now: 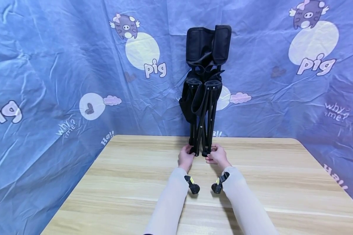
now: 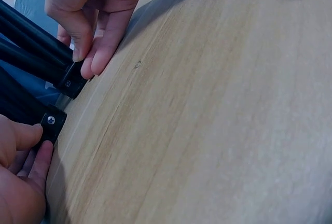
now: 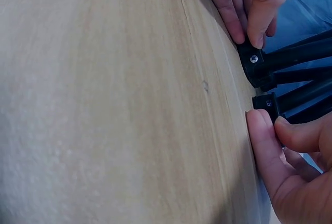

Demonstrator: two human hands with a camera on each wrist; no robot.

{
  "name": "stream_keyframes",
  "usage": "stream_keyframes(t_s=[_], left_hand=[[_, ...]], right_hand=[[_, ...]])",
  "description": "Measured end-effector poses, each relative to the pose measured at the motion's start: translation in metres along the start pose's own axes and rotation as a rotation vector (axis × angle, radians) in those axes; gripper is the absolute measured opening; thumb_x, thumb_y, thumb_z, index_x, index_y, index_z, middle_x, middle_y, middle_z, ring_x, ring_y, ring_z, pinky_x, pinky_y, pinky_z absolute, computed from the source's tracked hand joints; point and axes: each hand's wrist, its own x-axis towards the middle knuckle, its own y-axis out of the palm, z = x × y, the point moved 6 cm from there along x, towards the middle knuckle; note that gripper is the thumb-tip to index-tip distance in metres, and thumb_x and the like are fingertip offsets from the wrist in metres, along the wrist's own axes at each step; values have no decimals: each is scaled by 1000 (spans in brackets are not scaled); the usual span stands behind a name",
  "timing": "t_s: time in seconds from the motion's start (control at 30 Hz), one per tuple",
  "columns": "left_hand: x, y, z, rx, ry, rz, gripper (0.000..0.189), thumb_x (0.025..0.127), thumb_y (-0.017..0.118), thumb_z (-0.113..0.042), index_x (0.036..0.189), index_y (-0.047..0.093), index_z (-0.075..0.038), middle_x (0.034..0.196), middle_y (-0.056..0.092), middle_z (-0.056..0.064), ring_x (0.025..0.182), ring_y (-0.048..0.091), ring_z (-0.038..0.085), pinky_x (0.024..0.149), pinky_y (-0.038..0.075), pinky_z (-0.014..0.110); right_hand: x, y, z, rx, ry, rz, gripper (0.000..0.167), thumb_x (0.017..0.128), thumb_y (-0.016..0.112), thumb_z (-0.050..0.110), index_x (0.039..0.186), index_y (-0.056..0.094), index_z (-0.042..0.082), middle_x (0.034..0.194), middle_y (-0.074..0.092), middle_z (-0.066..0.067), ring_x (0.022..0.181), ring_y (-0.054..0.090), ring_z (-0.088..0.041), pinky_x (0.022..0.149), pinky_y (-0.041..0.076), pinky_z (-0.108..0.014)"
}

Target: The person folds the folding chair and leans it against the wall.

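Observation:
A folded black camping chair (image 1: 222, 45) stands upright at the back of the wooden table, its fabric bunched at the top and its thin legs gathered below. At its left foot, my left hand (image 1: 186, 158) pinches a black plastic foot (image 2: 51, 122) with a screw in it between thumb and fingers. My right hand (image 1: 220, 157) holds the neighbouring foot (image 3: 265, 105) the same way, thumb on top and fingers along the tabletop side. Both feet sit close to the table surface, a narrow gap between them.
The light wooden table (image 1: 129, 182) stretches out in front of the chair. A blue cloth (image 1: 61, 65) printed with pigs and words hangs behind and at both sides. Black wrist devices (image 1: 193, 185) are strapped over the pale sleeves.

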Motion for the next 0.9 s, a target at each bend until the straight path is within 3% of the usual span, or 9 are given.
stream_keyframes(t_s=[0.2,0.4,0.63,0.77,0.9], left_hand=[[1,1,3,-90,-19,26,51,86,67,4,136,55,4,123,67,17,116,63,30,104,44,42],[3,3,6,-190,-44,53,55,84,64,12,137,51,8,126,64,21,118,60,33,92,54,34],[1,7,6,-258,28,90,60,78,60,15,137,47,14,129,59,29,120,57,40,99,49,40],[0,8,8,-303,44,136,62,79,59,14,139,42,16,134,54,32,125,52,44,101,48,43],[-3,4,10,-329,12,181,62,81,59,11,140,41,16,135,51,34,126,50,44,100,49,43]], right_hand=[[-2,0,1,7,-5,1,55,85,49,-23,138,39,-9,128,47,-31,56,62,-14,52,58,-29],[-4,-1,-6,53,-15,1,54,90,49,-20,142,37,-11,133,45,-33,60,64,-12,56,58,-26],[-4,-7,-14,91,-49,0,50,93,51,-15,141,38,-12,135,46,-35,66,65,-10,62,58,-23],[-6,-9,-15,130,-87,40,54,94,52,-12,144,33,-14,137,42,-37,71,66,-9,67,58,-22],[-13,-13,-16,184,-87,117,57,98,46,-7,149,22,-14,142,35,-39,82,66,-11,76,58,-25]])
